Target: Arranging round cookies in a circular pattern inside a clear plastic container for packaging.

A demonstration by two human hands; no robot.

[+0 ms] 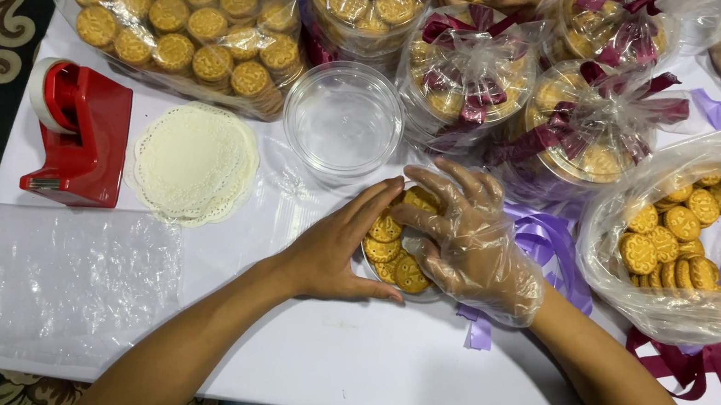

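White counter (340,358) carries our small clear round tub of golden cookies (391,253) at centre, bare left hand (337,251) cupping its nine-o'clock side, gloved right hand (471,245) pressing cookies down; we should keep them flat.

Round golden cookies (392,246) with embossed tops are packed on edge in a small clear round container (423,294), cupped between bare left fingers (369,208) and gloved right fingers (445,195).

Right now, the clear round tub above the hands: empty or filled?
Empty. The clear tub shows only the white table through its bottom; no cookies inside, no lid on it.
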